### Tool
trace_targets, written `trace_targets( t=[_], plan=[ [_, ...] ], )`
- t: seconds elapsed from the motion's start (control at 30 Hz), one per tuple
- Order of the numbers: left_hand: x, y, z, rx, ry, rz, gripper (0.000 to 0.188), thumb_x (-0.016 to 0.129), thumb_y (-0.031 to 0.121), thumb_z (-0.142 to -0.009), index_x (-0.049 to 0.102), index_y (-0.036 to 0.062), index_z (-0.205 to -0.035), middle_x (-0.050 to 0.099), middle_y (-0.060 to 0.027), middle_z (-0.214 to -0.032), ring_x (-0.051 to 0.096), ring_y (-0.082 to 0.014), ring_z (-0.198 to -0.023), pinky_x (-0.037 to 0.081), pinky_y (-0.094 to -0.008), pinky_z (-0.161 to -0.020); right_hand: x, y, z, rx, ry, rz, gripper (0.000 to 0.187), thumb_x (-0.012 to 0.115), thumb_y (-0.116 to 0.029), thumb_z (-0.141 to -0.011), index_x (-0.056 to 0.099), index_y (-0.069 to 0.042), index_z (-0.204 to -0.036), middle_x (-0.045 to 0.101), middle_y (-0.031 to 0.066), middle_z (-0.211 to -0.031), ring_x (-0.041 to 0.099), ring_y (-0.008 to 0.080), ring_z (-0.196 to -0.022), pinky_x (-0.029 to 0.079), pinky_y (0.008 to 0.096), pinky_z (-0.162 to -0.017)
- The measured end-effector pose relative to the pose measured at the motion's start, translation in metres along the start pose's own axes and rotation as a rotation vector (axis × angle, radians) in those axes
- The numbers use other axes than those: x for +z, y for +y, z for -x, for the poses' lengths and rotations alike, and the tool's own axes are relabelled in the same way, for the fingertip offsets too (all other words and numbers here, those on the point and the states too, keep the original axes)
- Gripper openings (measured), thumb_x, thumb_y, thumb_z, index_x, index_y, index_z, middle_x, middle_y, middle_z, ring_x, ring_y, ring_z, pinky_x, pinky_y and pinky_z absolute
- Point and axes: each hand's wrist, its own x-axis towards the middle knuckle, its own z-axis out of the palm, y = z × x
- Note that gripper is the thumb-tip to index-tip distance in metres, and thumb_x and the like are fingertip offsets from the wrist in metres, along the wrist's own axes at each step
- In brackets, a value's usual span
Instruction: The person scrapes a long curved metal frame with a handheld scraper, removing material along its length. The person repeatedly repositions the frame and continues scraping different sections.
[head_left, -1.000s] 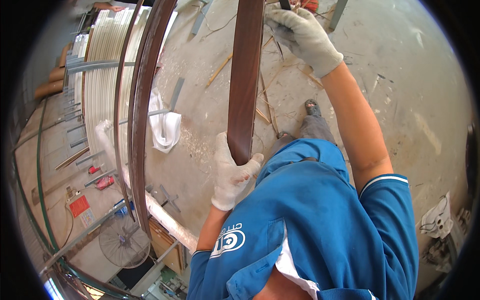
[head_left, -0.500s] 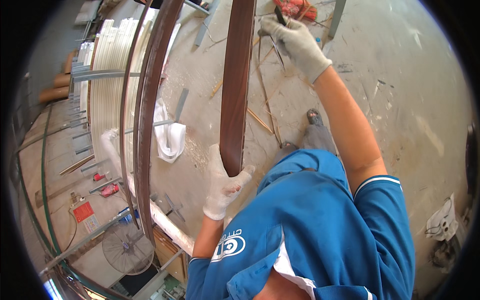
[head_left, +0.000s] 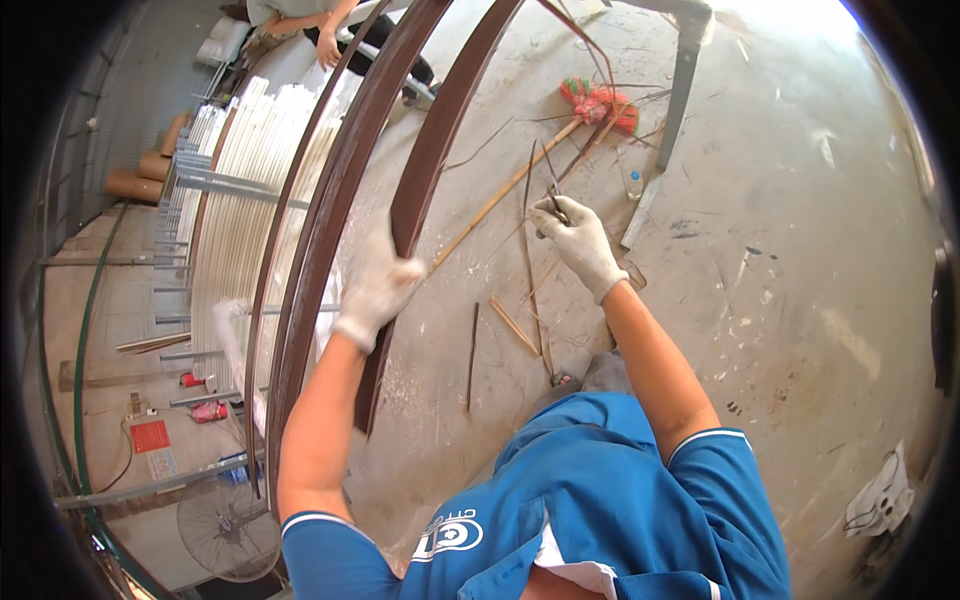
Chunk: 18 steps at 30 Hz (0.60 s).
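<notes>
My left hand [head_left: 378, 288], in a white work glove, grips the edge of a long dark brown board [head_left: 432, 150]. Its thumb lies across the board's face, and the lower end sticks out below the palm. Slight motion blur covers this hand. In my gloved right hand [head_left: 580, 245] is a slim tool with a dark handle [head_left: 561, 210]; a thin pointed part rises from the closed fingers. Whether it is a knife or scissors I cannot tell. The right hand is apart from the board, out over the floor.
Left of the board run more long brown strips [head_left: 335, 190]. Beyond them lie stacked white profiles [head_left: 245, 190] and a standing fan [head_left: 228, 525]. A broom [head_left: 505, 190] and thin offcuts lie on the floor. Another person's hand [head_left: 328, 48] shows at upper left.
My left hand has moved left and up, and the board has shifted left and tilted beside the other strips. My right hand has come lower with the tool. Another person has come into view.
</notes>
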Motion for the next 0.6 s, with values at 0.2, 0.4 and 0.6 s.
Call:
trace_targets(
  t=[0.2,0.4,0.6],
  plan=[
    [-0.032,-0.009,0.110,-0.039,-0.114,0.300,0.085,0.074,0.019,-0.066,0.043,-0.0077,-0.141,0.059,-0.0236,-0.125,0.058,-0.0366,-0.117,0.042,-0.0407,-0.107,-0.026,-0.010,0.017,0.015,0.109,0.010,0.017,0.065,-0.014,-0.098,0.070,0.001,-0.105,0.065,-0.0002,-0.084,0.059,0.0070,-0.077,0.050,0.0242,-0.074],
    [-0.036,0.006,0.218,-0.339,-0.182,0.752,0.085,0.077,0.029,-0.074,0.042,-0.0087,-0.142,0.058,-0.0183,-0.121,0.056,-0.0263,-0.113,0.043,-0.0364,-0.103,-0.004,-0.014,0.052,-0.093,0.011,0.021,0.016,0.064,-0.010,-0.098,0.070,0.001,-0.107,0.065,-0.0013,-0.089,0.058,0.0056,-0.080,0.048,0.0231,-0.072],
    [-0.040,0.009,0.275,-0.578,-0.285,0.840,0.083,0.077,0.012,-0.060,0.048,-0.0037,-0.136,0.052,-0.0023,-0.097,0.051,-0.0107,-0.076,0.046,-0.0237,-0.064,0.042,-0.052,0.135,-0.163,-0.202,0.157,0.016,0.066,0.000,-0.093,0.070,0.003,-0.108,0.069,-0.0012,-0.095,0.061,0.0055,-0.085,0.051,0.0247,-0.074]
  ],
)
